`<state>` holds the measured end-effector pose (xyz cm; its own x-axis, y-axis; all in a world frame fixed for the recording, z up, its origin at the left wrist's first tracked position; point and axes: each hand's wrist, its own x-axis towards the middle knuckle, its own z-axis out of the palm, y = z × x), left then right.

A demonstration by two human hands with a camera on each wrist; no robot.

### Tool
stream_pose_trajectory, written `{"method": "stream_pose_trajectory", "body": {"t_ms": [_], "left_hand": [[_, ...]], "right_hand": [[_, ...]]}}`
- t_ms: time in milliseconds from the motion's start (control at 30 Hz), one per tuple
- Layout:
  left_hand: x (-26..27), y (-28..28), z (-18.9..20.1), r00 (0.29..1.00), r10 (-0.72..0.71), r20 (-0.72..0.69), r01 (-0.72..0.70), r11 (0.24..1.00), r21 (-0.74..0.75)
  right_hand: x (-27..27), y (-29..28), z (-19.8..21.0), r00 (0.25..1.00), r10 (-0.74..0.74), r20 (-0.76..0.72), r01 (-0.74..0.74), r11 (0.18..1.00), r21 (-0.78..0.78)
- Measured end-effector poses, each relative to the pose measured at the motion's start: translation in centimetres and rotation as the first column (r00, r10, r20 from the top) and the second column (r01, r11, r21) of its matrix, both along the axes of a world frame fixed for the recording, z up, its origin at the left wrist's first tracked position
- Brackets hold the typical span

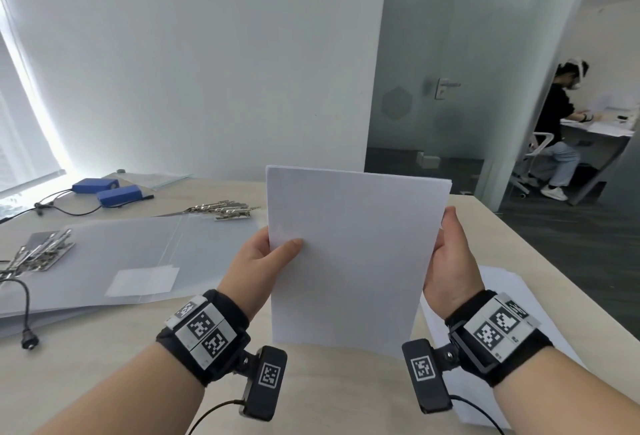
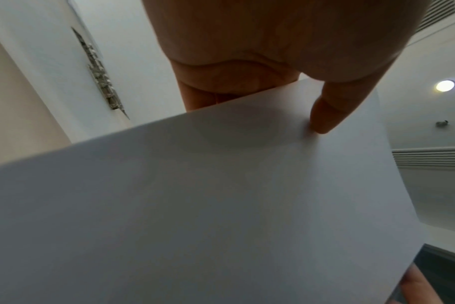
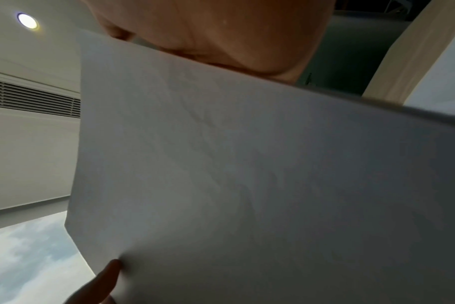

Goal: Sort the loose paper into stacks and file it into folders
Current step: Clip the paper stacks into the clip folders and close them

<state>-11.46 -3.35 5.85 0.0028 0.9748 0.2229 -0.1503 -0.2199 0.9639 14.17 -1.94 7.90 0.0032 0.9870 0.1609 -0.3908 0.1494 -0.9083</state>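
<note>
Paper stack [image 1: 353, 261]: plain white, blank on the facing side, several sheets squared together with edges just fanned at the top corner; held upright above the table [image 1: 104, 375], lower edge near the tabletop, contact not clear. Left hand [image 1: 266, 261] grips the left edge, thumb lying across the front, fingers behind the sheets. Right hand [image 1: 450, 258] grips the right edge, thumb at the rim, fingers hidden behind. Left wrist view: the thumb [image 2: 327, 115] presses the sheet face, which bows slightly. Right wrist view: the sheet shows faint creases; a fingertip [image 3: 112, 267] of the other hand touches its far edge. More loose sheets [image 1: 519, 323] lie flat under the right wrist. Translucent folders [image 1: 138, 254] lie open to the left, one with a white label. Metal clips [image 1: 225, 209] heaped beyond them, another heap [image 1: 38, 254] at the left. Two blue boxes [image 1: 107, 190] with cables sit near the window.
</note>
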Motion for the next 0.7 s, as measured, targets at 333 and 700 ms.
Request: {"method": "stream_pose_trajectory", "body": {"t_ms": [333,700], "left_hand": [[0.3,0.1,-0.4,1.0,-0.007,0.027,0.007,1.0,0.015],[0.0,0.3,-3.2,0.998,-0.063,0.026,0.065,0.993,-0.094]], "right_hand": [[-0.3,-0.3,-0.7,0.992,-0.025,0.12,0.026,1.0,-0.01],[-0.4,-1.0,-4.1,0.962,0.039,0.269,-0.071,0.991,0.11]]}}
